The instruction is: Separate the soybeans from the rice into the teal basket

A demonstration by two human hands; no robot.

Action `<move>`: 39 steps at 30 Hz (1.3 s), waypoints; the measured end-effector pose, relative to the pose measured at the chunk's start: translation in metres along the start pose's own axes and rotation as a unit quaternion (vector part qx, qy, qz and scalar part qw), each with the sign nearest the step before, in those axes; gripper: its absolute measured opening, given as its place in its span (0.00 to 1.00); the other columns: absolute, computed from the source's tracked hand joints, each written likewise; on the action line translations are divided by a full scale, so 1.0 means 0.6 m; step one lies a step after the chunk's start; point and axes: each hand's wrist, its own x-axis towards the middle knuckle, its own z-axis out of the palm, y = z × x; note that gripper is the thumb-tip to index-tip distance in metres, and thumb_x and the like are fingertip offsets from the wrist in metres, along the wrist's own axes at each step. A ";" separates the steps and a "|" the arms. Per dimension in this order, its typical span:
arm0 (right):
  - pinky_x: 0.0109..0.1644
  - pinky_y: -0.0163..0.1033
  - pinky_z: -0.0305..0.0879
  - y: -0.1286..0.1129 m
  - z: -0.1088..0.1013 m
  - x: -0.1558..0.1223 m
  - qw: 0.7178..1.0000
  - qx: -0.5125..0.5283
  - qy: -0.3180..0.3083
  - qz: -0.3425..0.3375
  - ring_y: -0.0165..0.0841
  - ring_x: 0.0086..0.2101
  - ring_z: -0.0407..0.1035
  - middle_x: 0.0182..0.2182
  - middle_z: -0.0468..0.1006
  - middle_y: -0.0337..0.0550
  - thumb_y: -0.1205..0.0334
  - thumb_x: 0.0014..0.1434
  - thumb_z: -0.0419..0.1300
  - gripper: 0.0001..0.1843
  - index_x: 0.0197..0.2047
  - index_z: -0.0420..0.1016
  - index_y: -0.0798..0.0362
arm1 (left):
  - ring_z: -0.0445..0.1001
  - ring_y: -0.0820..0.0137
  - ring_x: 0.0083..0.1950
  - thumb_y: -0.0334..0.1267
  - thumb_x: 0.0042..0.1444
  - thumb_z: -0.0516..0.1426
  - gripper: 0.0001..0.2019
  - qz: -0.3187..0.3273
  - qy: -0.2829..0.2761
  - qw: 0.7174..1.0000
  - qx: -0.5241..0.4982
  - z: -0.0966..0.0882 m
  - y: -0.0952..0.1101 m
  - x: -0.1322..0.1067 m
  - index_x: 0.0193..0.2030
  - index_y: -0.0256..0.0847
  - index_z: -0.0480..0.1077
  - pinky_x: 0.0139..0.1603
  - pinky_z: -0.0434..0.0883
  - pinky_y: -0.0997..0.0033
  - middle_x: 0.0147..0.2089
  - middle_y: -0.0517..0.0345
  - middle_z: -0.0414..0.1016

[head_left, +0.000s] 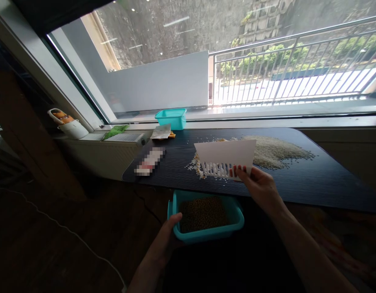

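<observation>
My left hand (167,232) grips the left side of a teal plastic basin (206,236), thumb over the rim. Small round brownish grains, perhaps soybeans, (204,213) cover its bottom. The basin is just below the table's near edge. In my right hand (261,185) is a white slotted card (226,152), held at its lower right corner, slots downward, above the dark table (175,167). Behind and left of the card lie scattered white and yellow grains (194,165). A broad heap of white rice-like grains (273,151) spreads to its right.
A second teal basin (172,119) stands at the table's back by the window. A paper packet (161,132) and a blurred-out flat item (150,161) lie at the left. Beyond are a radiator (126,140) and a white pot (73,129). A cable (68,232) runs along the floor.
</observation>
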 end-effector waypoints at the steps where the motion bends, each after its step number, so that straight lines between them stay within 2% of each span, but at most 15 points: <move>1: 0.43 0.49 0.76 0.000 -0.001 -0.002 1.000 0.004 0.004 0.001 0.42 0.34 0.78 0.28 0.83 0.41 0.42 0.48 0.68 0.18 0.30 0.80 0.49 | 0.74 0.56 0.58 0.48 0.56 0.60 0.28 0.002 -0.002 1.000 0.001 -0.001 -0.001 0.000 0.61 0.37 0.67 0.51 0.75 0.61 0.56 0.46 0.76; 7: 0.43 0.49 0.77 0.007 0.003 -0.005 0.999 0.031 -0.006 0.013 0.42 0.34 0.79 0.29 0.83 0.42 0.40 0.47 0.69 0.20 0.31 0.79 0.49 | 0.77 0.55 0.54 0.51 0.54 0.61 0.32 -0.010 -0.004 1.000 -0.003 -0.002 -0.005 0.001 0.64 0.41 0.66 0.51 0.75 0.59 0.50 0.48 0.79; 18: 0.41 0.47 0.76 0.000 0.003 -0.013 1.000 0.001 -0.018 0.002 0.40 0.32 0.78 0.29 0.83 0.41 0.40 0.48 0.68 0.20 0.30 0.80 0.49 | 0.75 0.56 0.57 0.49 0.56 0.60 0.30 0.000 -0.013 1.000 -0.004 -0.003 -0.004 0.003 0.63 0.39 0.66 0.50 0.75 0.60 0.55 0.47 0.77; 25: 0.39 0.44 0.75 -0.003 0.034 -0.017 0.999 -0.002 -0.040 -0.012 0.39 0.32 0.77 0.28 0.83 0.41 0.41 0.50 0.66 0.18 0.28 0.80 0.49 | 0.76 0.56 0.55 0.48 0.55 0.60 0.31 -0.005 -0.003 1.000 0.004 -0.004 0.001 0.003 0.64 0.39 0.65 0.50 0.75 0.61 0.54 0.47 0.78; 28: 0.40 0.43 0.75 -0.005 0.040 -0.026 0.998 -0.004 -0.055 0.004 0.40 0.33 0.77 0.29 0.83 0.41 0.41 0.50 0.66 0.19 0.28 0.81 0.49 | 0.75 0.55 0.56 0.46 0.56 0.60 0.30 -0.005 0.004 1.000 0.002 -0.006 0.003 0.001 0.65 0.39 0.64 0.50 0.75 0.60 0.54 0.46 0.78; 34: 0.40 0.45 0.76 -0.009 0.009 -0.059 0.995 0.006 -0.087 0.043 0.42 0.33 0.78 0.31 0.85 0.43 0.38 0.47 0.68 0.21 0.30 0.83 0.49 | 0.74 0.56 0.58 0.46 0.57 0.59 0.28 -0.004 0.002 1.000 -0.021 -0.003 0.003 -0.004 0.63 0.37 0.66 0.51 0.75 0.62 0.57 0.45 0.76; 36: 0.41 0.47 0.77 -0.008 -0.012 -0.066 0.997 0.006 -0.055 0.044 0.42 0.33 0.79 0.31 0.85 0.42 0.38 0.45 0.69 0.21 0.30 0.84 0.48 | 0.75 0.55 0.57 0.46 0.56 0.60 0.28 -0.007 0.011 1.000 -0.024 0.001 0.004 -0.007 0.62 0.37 0.66 0.50 0.75 0.62 0.57 0.45 0.76; 39: 0.44 0.49 0.77 -0.006 -0.052 -0.059 0.997 0.011 0.070 0.033 0.43 0.34 0.79 0.32 0.85 0.41 0.43 0.44 0.72 0.17 0.30 0.83 0.46 | 0.75 0.54 0.57 0.48 0.56 0.60 0.29 -0.010 0.019 1.000 -0.020 0.007 0.003 -0.010 0.63 0.38 0.66 0.49 0.76 0.61 0.57 0.45 0.75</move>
